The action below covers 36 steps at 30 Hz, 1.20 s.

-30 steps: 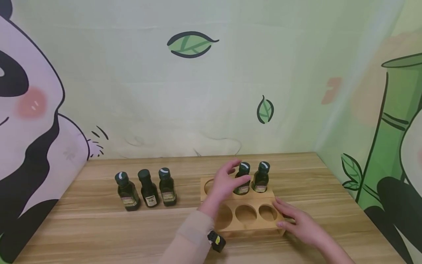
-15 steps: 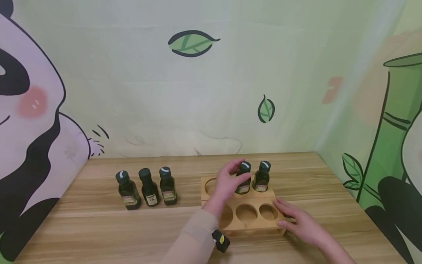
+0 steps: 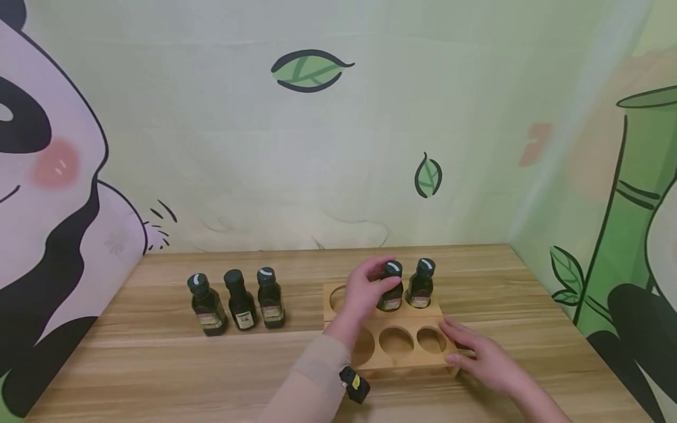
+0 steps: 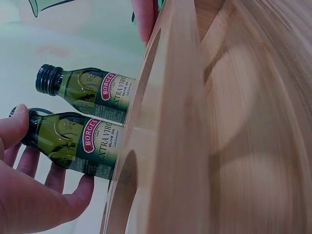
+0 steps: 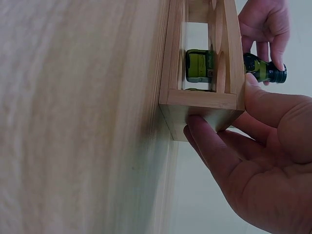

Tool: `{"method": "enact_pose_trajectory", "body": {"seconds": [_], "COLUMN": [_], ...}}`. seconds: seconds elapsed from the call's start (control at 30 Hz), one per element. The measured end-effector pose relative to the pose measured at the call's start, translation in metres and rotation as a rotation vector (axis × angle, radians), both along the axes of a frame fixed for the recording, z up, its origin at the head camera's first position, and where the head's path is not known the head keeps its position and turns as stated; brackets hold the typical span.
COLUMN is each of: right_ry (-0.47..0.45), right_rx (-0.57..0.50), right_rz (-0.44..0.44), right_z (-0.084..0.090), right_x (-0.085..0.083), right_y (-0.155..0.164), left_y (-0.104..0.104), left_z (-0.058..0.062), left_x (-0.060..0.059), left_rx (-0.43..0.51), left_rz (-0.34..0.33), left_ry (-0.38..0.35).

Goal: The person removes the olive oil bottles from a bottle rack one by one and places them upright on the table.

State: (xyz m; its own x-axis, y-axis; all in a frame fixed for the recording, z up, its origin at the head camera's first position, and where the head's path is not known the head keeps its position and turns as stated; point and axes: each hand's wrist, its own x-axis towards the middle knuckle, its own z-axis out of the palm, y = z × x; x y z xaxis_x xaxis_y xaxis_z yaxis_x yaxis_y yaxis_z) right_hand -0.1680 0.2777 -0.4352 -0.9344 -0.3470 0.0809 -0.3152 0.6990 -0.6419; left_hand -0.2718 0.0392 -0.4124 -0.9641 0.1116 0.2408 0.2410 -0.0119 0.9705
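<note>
"What do you have on the left?"

"Three small bottles (image 3: 243,302) stand upright in a row on the table (image 3: 158,370), well apart from my hands. Nothing has shifted there over the last second."

"And further right?"

"My left hand (image 3: 362,295) reaches over the wooden rack (image 3: 404,362), partly hiding the left hole (image 3: 335,300) of the far row. Here is the change: my thumb and fingers have drawn in, and now they clamp round the cap (image 3: 393,269) of the held bottle (image 3: 392,301), which stands in the middle place of that far row. It looks as deep in the wood as a second ago, so I'd judge it seated, and my grip more a matter of steadying than carrying. How hard I press, I can't tell."

"What is next to it?"

"The neighbouring bottle (image 3: 420,289), just beside it in the far row's right place, its BORGES label (image 4: 116,90) showing above the wood."

"And your right hand?"

"My right hand (image 3: 486,360) hasn't moved: thumb and fingers pinch the rack's right end. To me that means the rack is braced. As things lie, two bottles are in it and three outside."
</note>
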Motion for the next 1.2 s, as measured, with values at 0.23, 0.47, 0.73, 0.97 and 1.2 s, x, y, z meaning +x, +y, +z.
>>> {"method": "enact_pose_trajectory", "body": {"seconds": [0.23,0.47,0.73,0.97,1.2], "right_ry": [0.013,0.015,0.042,0.055,0.045], "right_rx": [0.004,-0.002,0.007,0.012,0.005], "right_rz": [0.005,0.007,0.013,0.021,0.015], "right_z": [0.0,0.0,0.0,-0.001,0.0], "right_x": [0.0,-0.001,0.001,0.001,0.0], "right_y": [0.0,0.0,0.0,0.0,0.0], "left_y": [-0.003,-0.006,-0.011,-0.017,-0.026], "left_z": [-0.001,0.009,0.023,0.032,0.038], "left_x": [0.001,0.006,0.01,0.014,0.019], "left_rx": [0.017,0.001,-0.008,0.021,0.01], "left_rz": [-0.004,-0.02,-0.011,-0.036,-0.045], "left_ry": [0.024,0.041,0.073,0.098,0.122]}}
